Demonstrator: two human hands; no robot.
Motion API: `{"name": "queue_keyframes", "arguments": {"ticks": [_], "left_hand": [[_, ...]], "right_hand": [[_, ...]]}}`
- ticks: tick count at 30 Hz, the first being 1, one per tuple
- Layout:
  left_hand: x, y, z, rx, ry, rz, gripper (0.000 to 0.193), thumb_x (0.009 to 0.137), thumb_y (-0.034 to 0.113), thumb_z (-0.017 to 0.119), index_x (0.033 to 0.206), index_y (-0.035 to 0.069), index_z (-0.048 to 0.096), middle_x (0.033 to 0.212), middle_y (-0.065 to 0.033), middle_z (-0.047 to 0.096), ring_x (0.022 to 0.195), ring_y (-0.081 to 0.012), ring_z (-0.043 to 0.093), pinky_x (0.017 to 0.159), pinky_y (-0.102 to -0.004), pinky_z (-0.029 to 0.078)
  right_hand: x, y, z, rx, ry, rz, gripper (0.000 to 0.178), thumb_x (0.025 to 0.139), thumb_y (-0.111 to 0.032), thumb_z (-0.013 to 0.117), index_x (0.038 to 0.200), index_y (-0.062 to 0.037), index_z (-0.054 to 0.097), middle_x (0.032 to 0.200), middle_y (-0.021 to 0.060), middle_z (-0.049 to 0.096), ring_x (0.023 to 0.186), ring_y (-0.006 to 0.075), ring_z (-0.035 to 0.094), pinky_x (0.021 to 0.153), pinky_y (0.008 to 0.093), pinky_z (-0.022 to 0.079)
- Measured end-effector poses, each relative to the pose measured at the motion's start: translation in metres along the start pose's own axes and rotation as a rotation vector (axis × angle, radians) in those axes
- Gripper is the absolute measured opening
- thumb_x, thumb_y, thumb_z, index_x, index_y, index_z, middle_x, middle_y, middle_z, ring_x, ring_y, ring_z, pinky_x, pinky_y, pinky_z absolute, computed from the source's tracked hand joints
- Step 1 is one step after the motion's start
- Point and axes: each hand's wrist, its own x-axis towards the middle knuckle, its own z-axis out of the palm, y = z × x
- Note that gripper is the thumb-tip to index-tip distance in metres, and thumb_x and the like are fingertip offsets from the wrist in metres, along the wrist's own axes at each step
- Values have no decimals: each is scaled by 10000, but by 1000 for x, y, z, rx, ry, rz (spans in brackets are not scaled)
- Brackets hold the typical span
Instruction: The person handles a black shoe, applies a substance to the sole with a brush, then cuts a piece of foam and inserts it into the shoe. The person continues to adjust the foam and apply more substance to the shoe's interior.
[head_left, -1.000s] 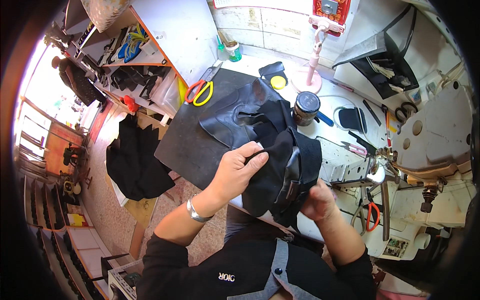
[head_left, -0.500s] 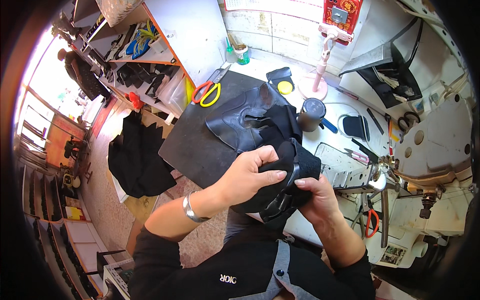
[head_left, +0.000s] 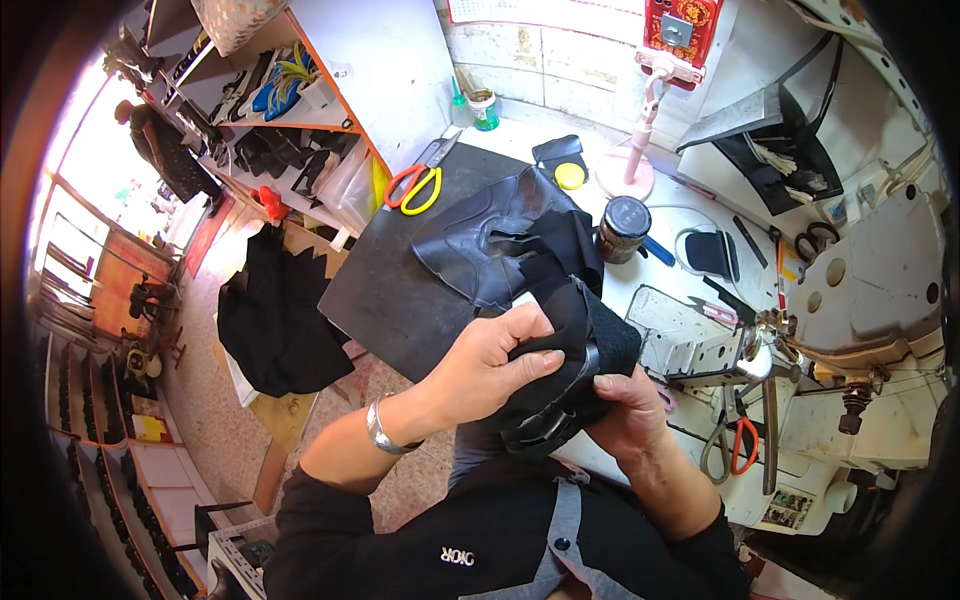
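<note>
head view: left hand [head_left: 490, 362] pinches and right hand [head_left: 635, 408] grips a black leather-and-cloth piece [head_left: 560, 395] at the surface's [head_left: 632, 278] near edge, its far folds seemingly on the dark mat [head_left: 375, 300]; a sharp tug could knock the jar [head_left: 624, 232] close beside them.

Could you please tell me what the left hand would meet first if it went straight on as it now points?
The left hand would first meet the black piece it holds; depth is unclear, so I cannot judge what follows.
</note>
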Motion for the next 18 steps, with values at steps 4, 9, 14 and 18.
{"name": "queue_keyframes", "arguments": {"ticks": [4, 9, 14, 18], "left_hand": [[-3, -3, 1, 190, 19, 95, 130, 877, 80, 654, 905, 8, 550, 715, -80, 517, 654, -129, 503, 611, -283, 432], [-4, -8, 3, 238, 103, 99, 133, 879, 96, 662, 905, 17, 558, 679, -107, 511, 607, -170, 501, 582, -292, 427], [-3, -14, 4, 180, 115, 30, 141, 888, 103, 659, 889, 3, 560, 647, -81, 476, 583, -130, 440, 554, -286, 408], [-1, -17, 4, 185, 114, 30, 142, 890, 104, 658, 881, -1, 563, 647, -77, 473, 585, -125, 435, 554, -283, 405]], "right_hand": [[2, 2, -5, 20, -136, 6, 413, 770, 7, 683, 1169, 20, 577, 1037, 106, 683, 931, 218, 671, 897, 360, 516], [8, -2, -9, -54, -150, -4, 411, 775, -10, 695, 1170, 12, 581, 1068, 95, 675, 948, 207, 663, 897, 356, 511], [5, -1, -10, -123, -80, -65, 334, 836, -61, 690, 1151, -11, 590, 1052, 77, 674, 923, 184, 660, 873, 337, 516], [3, -2, -12, -168, -13, -44, 333, 855, -68, 674, 1172, -23, 584, 1051, 65, 673, 936, 180, 652, 880, 340, 510]]}}
